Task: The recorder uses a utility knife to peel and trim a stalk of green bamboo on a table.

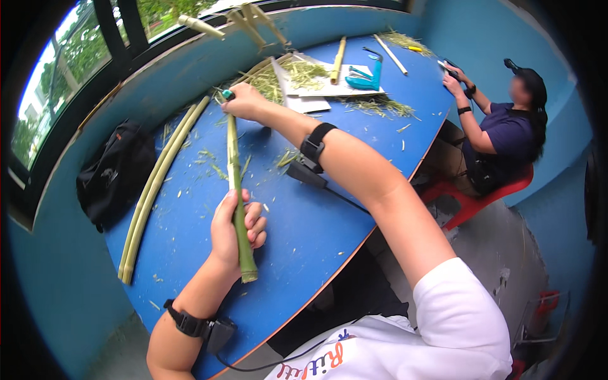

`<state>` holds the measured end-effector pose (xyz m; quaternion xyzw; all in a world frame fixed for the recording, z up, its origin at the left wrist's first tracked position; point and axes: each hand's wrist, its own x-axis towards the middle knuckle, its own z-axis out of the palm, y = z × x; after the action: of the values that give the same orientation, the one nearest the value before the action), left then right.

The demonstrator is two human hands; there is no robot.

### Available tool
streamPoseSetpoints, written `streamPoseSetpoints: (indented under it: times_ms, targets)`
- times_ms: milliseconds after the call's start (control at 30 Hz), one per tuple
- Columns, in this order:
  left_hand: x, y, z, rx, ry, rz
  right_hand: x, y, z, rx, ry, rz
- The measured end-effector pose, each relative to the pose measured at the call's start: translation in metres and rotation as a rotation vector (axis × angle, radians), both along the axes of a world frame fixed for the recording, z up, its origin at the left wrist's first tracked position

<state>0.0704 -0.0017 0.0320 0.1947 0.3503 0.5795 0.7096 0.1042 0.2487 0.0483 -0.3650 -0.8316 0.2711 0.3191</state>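
In my left hand (223, 231), fingers wrapped round its lower part, is a green bamboo stick (243, 253). It points away from me over the table, and a pale strip without green skin runs along its upper length. At the stick's far end my right hand (246, 102) is closed around a small tool with a teal handle (228, 95). The tool's blade or working edge is hidden, so its exact kind does not show. Scraps of shavings (218, 171) lie on the table around the stick.
Two long peeled sticks (155, 190) lie at the left by a black bag (117, 174). Far back are white sheets (304, 103), shavings (306, 73), a short stick (338, 60) and a teal tool (366, 77). A person (506, 126) sits at the right of the blue table (304, 190).
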Motion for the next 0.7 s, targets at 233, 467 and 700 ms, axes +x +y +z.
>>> streamPoseSetpoints:
  times_ms: [233, 467, 700]
  targets:
    - [-0.002, -0.004, 0.001, 0.052, 0.045, 0.043, -0.011, -0.005, 0.012, -0.9, 0.567, 0.087]
    - [-0.001, -0.004, 0.0, 0.15, 0.094, 0.051, -0.006, -0.004, 0.017, -1.323, 0.856, 0.284]
    - [0.0, -0.006, 0.003, 0.227, 0.074, 0.029, -0.003, -0.011, 0.023, -1.355, 1.094, 0.437]
